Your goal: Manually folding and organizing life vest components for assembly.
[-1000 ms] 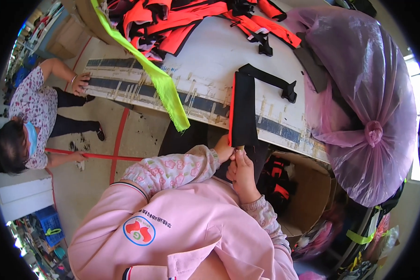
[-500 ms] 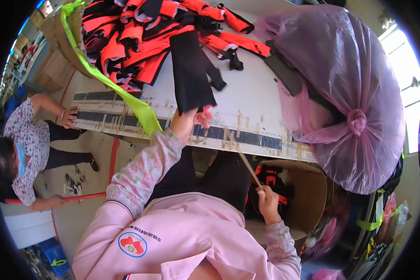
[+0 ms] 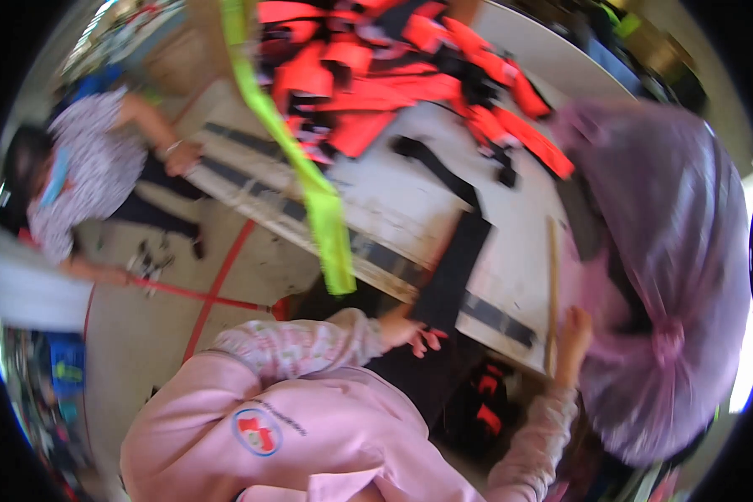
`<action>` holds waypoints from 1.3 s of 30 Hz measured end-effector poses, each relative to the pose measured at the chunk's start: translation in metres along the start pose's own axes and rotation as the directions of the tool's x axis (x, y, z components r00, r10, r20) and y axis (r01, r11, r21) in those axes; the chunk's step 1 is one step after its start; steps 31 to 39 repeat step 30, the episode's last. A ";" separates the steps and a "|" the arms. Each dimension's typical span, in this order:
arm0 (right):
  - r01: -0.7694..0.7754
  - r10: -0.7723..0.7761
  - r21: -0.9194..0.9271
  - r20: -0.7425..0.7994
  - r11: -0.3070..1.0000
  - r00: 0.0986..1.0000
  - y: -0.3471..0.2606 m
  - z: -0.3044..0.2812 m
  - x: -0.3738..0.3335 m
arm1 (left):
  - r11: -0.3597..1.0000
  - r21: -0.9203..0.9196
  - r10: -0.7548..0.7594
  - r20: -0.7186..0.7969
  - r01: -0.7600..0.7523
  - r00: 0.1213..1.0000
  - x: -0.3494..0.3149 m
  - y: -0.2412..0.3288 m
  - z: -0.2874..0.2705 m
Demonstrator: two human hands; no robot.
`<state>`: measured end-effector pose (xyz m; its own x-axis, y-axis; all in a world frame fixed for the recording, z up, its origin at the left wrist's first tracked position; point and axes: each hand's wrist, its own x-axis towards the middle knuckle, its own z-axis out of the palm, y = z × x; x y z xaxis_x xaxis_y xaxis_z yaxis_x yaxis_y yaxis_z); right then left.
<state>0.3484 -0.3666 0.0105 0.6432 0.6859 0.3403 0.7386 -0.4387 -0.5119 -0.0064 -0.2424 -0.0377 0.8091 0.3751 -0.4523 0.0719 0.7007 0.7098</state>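
Note:
My left hand (image 3: 413, 331) is closed on the near end of a wide black fabric band (image 3: 456, 269), just over the table's front edge. From the band's far end a narrower black strap (image 3: 440, 171) trails across the white tabletop. Closer to the purple bag, my right hand (image 3: 572, 345) grips a thin wooden stick (image 3: 552, 272), which points away from me over the table's right part. A pile of orange and black fabric pieces (image 3: 368, 92) lies at the back of the table, beyond both hands. Motion blurs the picture somewhat.
A large tied purple plastic bag (image 3: 686, 209) bulges at the right. A bright yellow-green strip (image 3: 309, 180) hangs over the table's front left edge. Below the table, orange and black pieces (image 3: 485, 402) show. Another person (image 3: 100, 167) stands at left, holding a red pole (image 3: 201, 293).
The view has turned. My left hand has drawn the black band toward me off the table edge. My right hand has risen from below the edge, bringing the stick over the tabletop.

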 end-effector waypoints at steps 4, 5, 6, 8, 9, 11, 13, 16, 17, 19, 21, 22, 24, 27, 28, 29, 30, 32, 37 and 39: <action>-0.275 0.224 0.352 0.179 0.895 0.958 0.046 0.024 0.079 | 0.994 0.079 -0.068 -0.014 0.069 0.998 0.001 0.028 0.021; -0.345 0.253 0.418 0.260 0.841 0.932 0.066 0.030 0.105 | 0.999 0.028 0.033 0.026 -0.034 0.999 0.009 0.009 0.014; -0.362 0.302 0.315 0.223 0.878 0.927 0.082 0.038 0.127 | 0.997 0.065 0.037 0.071 -0.042 0.997 0.011 0.008 0.012; -0.367 0.325 0.216 0.207 0.905 0.923 0.080 0.061 0.153 | 0.993 0.111 0.037 0.053 -0.042 0.998 0.008 0.014 0.010; -0.336 0.336 0.051 0.009 0.940 0.942 0.069 0.074 0.161 | 0.990 0.134 0.042 0.075 -0.052 0.996 0.010 0.008 0.006; -0.324 0.302 -0.104 -0.187 0.940 0.935 0.061 0.085 0.173 | 0.986 0.145 0.066 0.105 -0.081 0.992 0.008 0.011 0.006; -0.452 0.446 -0.095 -0.085 0.887 0.891 0.068 0.084 0.180 | 0.985 0.152 0.065 0.127 -0.085 0.990 0.010 0.009 0.007; -0.316 0.324 0.226 -0.001 0.922 0.946 0.068 0.088 0.180 | 0.981 0.181 0.043 0.148 -0.070 0.988 0.012 0.010 0.006; -0.441 0.437 0.296 0.084 0.847 0.896 0.064 0.090 0.181 | 0.984 0.157 0.065 0.148 -0.088 0.987 0.013 0.006 0.004; -0.405 0.396 0.438 0.116 0.802 0.911 0.093 0.072 0.174 | 0.986 0.137 0.066 0.206 -0.095 0.976 0.015 0.004 0.009; -0.452 0.386 0.600 0.246 0.660 0.889 0.120 0.052 0.164 | 0.993 0.102 0.047 0.175 -0.066 0.983 0.013 0.007 0.014; -0.544 0.412 0.610 0.358 0.577 0.838 0.087 0.046 0.164 | 0.989 0.139 0.030 0.160 -0.052 0.987 0.013 0.005 0.010; -0.369 0.265 0.656 0.258 0.658 0.929 0.026 0.044 0.129 | 1.000 0.006 0.007 0.027 -0.007 1.000 -0.004 0.019 0.013; -0.412 0.401 0.627 0.169 0.661 0.900 -0.027 0.029 0.081 | 0.998 0.061 0.027 -0.010 -0.026 1.000 -0.012 0.024 0.018; -0.228 0.257 0.677 0.059 0.700 0.965 -0.047 0.022 0.059 | 0.996 0.077 0.057 -0.029 -0.054 0.998 -0.013 0.026 0.022; -0.171 0.229 0.702 0.012 0.692 0.973 -0.054 0.007 0.037 | 0.999 0.050 0.003 -0.002 -0.003 1.000 -0.010 0.034 0.027; -0.108 0.192 0.728 -0.034 0.678 0.981 -0.057 -0.007 0.017 | 0.999 -0.017 0.051 0.034 -0.050 0.998 -0.004 0.027 0.027; -0.108 0.192 0.728 -0.034 0.678 0.981 -0.057 -0.007 0.017 | 0.999 -0.017 0.051 0.034 -0.050 0.998 -0.004 0.027 0.027; -0.108 0.192 0.728 -0.034 0.678 0.981 -0.057 -0.007 0.017 | 0.999 -0.017 0.051 0.034 -0.050 0.998 -0.004 0.027 0.027; -0.108 0.192 0.728 -0.034 0.678 0.981 -0.057 -0.007 0.017 | 0.999 -0.017 0.051 0.034 -0.050 0.998 -0.004 0.027 0.027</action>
